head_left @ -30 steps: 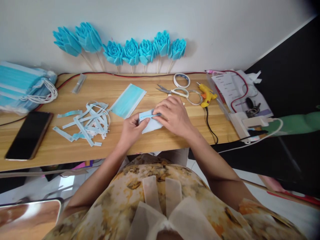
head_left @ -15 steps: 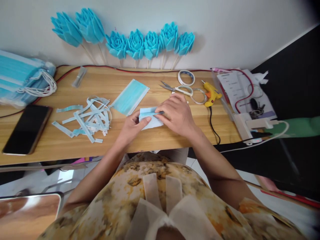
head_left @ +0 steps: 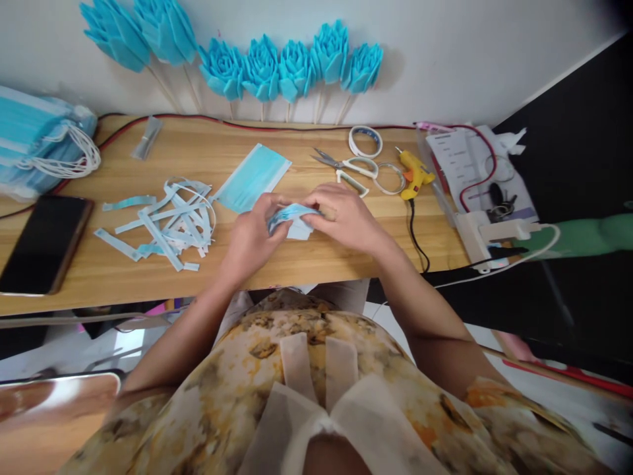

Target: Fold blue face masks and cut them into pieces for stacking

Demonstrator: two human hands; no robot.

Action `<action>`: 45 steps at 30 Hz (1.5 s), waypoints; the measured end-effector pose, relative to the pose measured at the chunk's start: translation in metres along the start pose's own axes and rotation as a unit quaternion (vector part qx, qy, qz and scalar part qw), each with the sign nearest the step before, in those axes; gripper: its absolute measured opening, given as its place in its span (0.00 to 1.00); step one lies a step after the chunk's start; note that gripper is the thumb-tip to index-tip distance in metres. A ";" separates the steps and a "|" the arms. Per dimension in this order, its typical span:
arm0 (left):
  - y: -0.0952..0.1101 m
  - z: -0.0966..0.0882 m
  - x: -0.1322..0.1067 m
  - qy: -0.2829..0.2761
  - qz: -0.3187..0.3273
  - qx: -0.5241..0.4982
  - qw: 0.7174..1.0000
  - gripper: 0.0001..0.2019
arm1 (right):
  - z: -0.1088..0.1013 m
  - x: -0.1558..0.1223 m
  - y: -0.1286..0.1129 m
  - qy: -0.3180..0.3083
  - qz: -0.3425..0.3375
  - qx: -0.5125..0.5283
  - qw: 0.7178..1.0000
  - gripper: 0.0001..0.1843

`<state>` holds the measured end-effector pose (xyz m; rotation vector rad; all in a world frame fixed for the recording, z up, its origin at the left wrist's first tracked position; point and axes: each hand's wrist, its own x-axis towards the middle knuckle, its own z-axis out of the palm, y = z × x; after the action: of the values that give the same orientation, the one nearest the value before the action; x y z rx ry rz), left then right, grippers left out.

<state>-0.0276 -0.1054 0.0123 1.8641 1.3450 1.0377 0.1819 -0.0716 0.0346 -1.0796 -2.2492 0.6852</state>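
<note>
Between my two hands is a pale blue face mask piece point(head_left: 299, 229), folded and creased, held just above the near part of the table. My left hand point(head_left: 257, 234) grips its left side, thumb in front and fingers behind. On the other side, my right hand point(head_left: 341, 214) pinches the upper right edge. Part of the piece is hidden behind the fingers. A flat blue face mask sheet point(head_left: 254, 177) lies just beyond my left hand. Scissors point(head_left: 341, 163) with white handles rest beyond my right hand.
Cut mask strips point(head_left: 171, 221) lie in a heap at left, near a black phone point(head_left: 47, 244) and a pack of masks point(head_left: 37, 142). A roll of tape point(head_left: 366, 142) and a yellow glue gun point(head_left: 415, 174) sit at right. Several blue flowers point(head_left: 262, 69) on sticks lean against the wall.
The piece has gone from a flatter fold to a more bunched, curved shape. My left hand has turned and closed further around it. The whole view has shifted slightly.
</note>
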 end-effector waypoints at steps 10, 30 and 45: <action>-0.022 0.014 0.000 -0.030 0.084 0.130 0.987 0.28 | 0.039 -0.017 0.041 0.043 0.097 0.195 0.975 0.11; -0.027 0.022 0.005 -0.015 0.015 0.019 1.000 0.35 | 0.040 -0.020 0.043 0.046 0.079 0.195 0.977 0.15; -0.033 0.009 0.000 -0.010 -0.019 -0.007 1.000 0.28 | 0.040 -0.019 0.041 0.037 0.096 0.186 0.977 0.11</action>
<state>-0.0354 -0.0959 -0.0197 1.8275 1.3522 1.0046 0.1874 -0.0732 -0.0257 -1.1166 -1.8697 1.0777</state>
